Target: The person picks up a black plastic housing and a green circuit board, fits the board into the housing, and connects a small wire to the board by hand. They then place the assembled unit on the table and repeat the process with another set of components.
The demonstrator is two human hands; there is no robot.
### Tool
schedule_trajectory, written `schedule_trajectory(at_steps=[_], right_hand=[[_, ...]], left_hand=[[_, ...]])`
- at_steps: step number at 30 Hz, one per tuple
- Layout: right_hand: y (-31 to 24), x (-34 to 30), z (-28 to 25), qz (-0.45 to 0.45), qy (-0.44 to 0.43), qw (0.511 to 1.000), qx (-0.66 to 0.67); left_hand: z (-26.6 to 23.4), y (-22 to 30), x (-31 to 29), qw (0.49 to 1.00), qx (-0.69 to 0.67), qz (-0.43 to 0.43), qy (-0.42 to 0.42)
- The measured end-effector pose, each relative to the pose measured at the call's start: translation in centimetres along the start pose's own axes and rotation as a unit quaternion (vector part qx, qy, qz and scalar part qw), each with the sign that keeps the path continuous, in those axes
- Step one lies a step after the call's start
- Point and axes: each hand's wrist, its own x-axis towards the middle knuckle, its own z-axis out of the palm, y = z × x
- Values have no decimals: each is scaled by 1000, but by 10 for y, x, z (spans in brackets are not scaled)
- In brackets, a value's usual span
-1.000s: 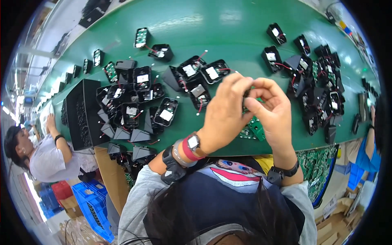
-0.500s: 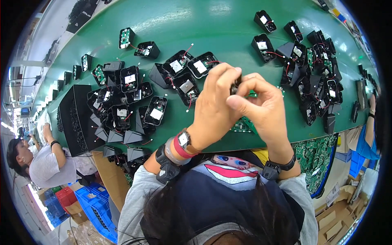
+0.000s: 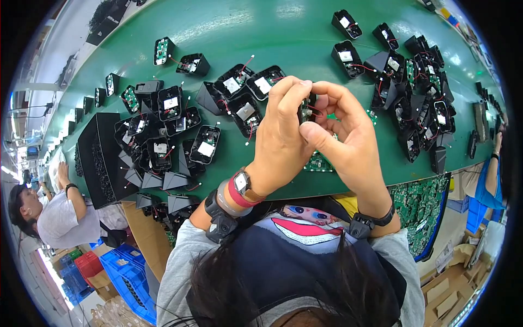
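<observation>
Raised over the near edge of the bench, my left hand (image 3: 283, 133) is closed around a small black housing (image 3: 306, 109), mostly hidden by the fingers. A bit of circuit board and a red wire show at its open side. My right hand (image 3: 351, 141) curves around from the other side, its thumb at the lower end of the housing and its fingertips at the upper end. Beneath the hands lies a green circuit board (image 3: 320, 162). Just beyond my left hand sit open black housings (image 3: 244, 111) with white pads and red wires.
Piles of similar housings stand at left (image 3: 170, 103) and right (image 3: 417, 103) on the green bench (image 3: 229, 32). A black bin (image 3: 106, 163) is at far left. Loose boards fill a tray (image 3: 417, 218) at right. Co-workers sit on both sides; blue crates (image 3: 128, 278) are lower left.
The right fingers have spread a little and shifted along the housing. More of its open side, with the red wire, now shows. The view has shifted slightly.
</observation>
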Motion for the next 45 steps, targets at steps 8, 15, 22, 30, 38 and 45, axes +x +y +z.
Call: schedule_trajectory(at_steps=[8,15,22,30,38,45], right_hand=[[6,2,-4,-4,9,999,-46],[14,-3,-6,-14,76,986,-147],[28,-7,-15,-366,50,836,-406],[33,-10,-34,-400,66,824,-396],[29,-26,-28,-185,92,969,-133],[12,-24,-29,-90,102,991,-17]], left_hand=[[-1,5,-2,998,-16,-51,-42],[-8,11,3,982,-87,-133,-99],[-17,22,8,925,-175,-292,-168],[-20,7,7,899,-281,-218,-256],[-24,10,13,877,-296,-248,-287],[-20,6,10,881,-292,-242,-281]])
